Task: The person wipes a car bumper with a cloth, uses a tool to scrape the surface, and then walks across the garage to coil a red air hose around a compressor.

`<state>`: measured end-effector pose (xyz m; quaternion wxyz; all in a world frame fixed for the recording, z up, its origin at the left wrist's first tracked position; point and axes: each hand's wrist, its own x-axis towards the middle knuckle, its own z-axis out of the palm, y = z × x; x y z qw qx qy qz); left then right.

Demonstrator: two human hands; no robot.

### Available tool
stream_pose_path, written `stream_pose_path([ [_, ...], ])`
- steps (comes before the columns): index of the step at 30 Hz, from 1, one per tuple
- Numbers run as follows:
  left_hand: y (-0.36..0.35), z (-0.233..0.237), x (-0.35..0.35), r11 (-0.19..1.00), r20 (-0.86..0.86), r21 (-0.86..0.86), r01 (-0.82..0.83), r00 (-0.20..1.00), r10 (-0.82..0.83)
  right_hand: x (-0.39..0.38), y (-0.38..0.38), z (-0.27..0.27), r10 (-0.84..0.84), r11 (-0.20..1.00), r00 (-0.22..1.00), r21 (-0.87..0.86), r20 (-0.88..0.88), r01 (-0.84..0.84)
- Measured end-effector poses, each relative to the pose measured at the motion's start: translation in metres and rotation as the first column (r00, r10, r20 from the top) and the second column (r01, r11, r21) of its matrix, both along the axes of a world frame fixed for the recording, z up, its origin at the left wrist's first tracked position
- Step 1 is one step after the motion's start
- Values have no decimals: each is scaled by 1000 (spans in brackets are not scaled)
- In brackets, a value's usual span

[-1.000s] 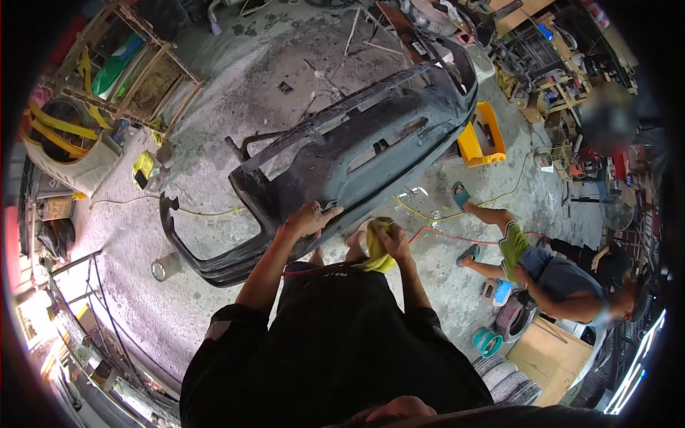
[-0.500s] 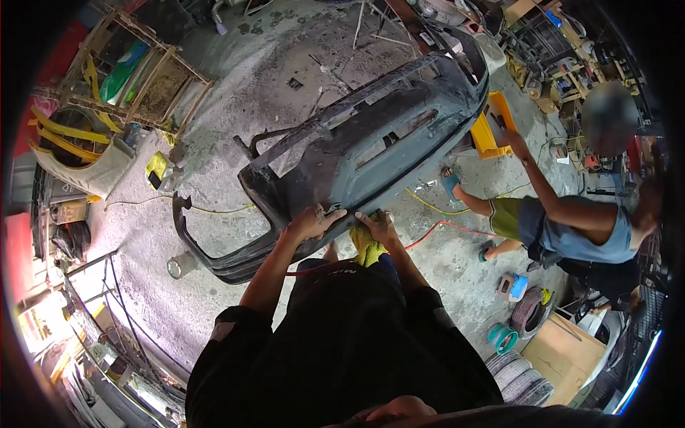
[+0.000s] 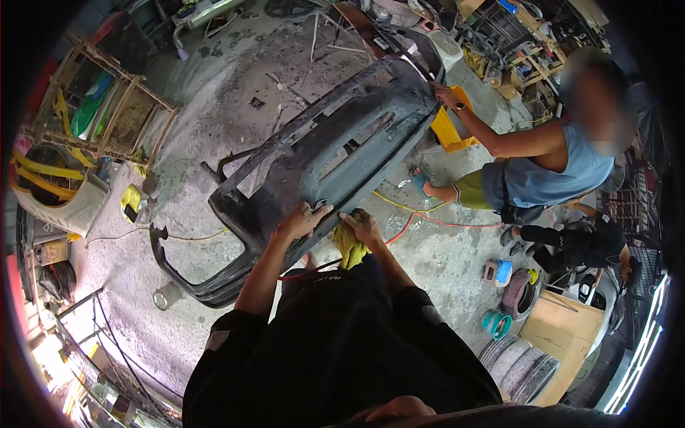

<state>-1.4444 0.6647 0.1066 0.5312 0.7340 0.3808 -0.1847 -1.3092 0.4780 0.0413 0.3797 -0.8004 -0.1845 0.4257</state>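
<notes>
Dark grey bumper sits over the middle of the floor, running slantwise from near left to far right; what carries it is mostly hidden. Left hand is on top of the bumper's near long edge, fingers part bent; can't tell if it grips or just rests. Right hand is just beside it on the same edge, clenched round a bunched yellow cloth, fingertips at the bumper's rim, cloth hanging down toward the body. Red hose crosses at the waist and runs off toward the floor's right side; yellow hose lies on the floor near it. Person in a blue sleeveless top stands to the right, one arm out, hand at the bumper's far right end, contact unclear. Yellow bin is right below that hand. Second person in black is farther back at the floor's right edge. Metal can stands near the bumper's near left end. Teal bucket and tires sit by the floor's near right corner.
</notes>
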Motion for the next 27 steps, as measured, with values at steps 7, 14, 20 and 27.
stream_pose_path([
  [7,3,17,67,1000,80,-4,27,996,-27,70,-4,-34,-198,978,965,96,174,184],
  [14,-5,11,162,996,1,63,70,998,-70,172,2,-33,-213,974,973,101,92,203],
  [20,-7,-3,238,996,-50,82,41,998,-37,242,13,-32,-236,971,972,48,12,236],
  [27,-9,20,306,927,38,262,268,957,-288,286,7,-94,-159,983,987,-98,-25,156],
])
